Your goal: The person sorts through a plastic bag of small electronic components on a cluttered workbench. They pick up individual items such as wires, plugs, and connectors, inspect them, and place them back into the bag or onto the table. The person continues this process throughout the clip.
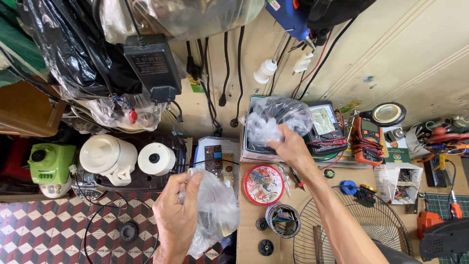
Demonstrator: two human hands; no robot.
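Observation:
My left hand (177, 215) is closed on a clear plastic bag (215, 210) that hangs over the left edge of the wooden bench (249, 230). My right hand (291, 146) reaches forward and grips a second crumpled clear plastic bag (276, 120) with dark contents, which sits in a box (246, 146) at the back of the bench. A round red tin lid (264, 184) lies between the two hands.
A wire fan guard (386, 230) lies at the right under my forearm. A small open tin (283, 220), black knobs (266, 247), multimeters (367, 137), a magnifier (387, 114) and hand tools (439, 137) crowd the bench. White kettles (110, 157) and a green appliance (50, 166) stand left above the tiled floor (44, 230).

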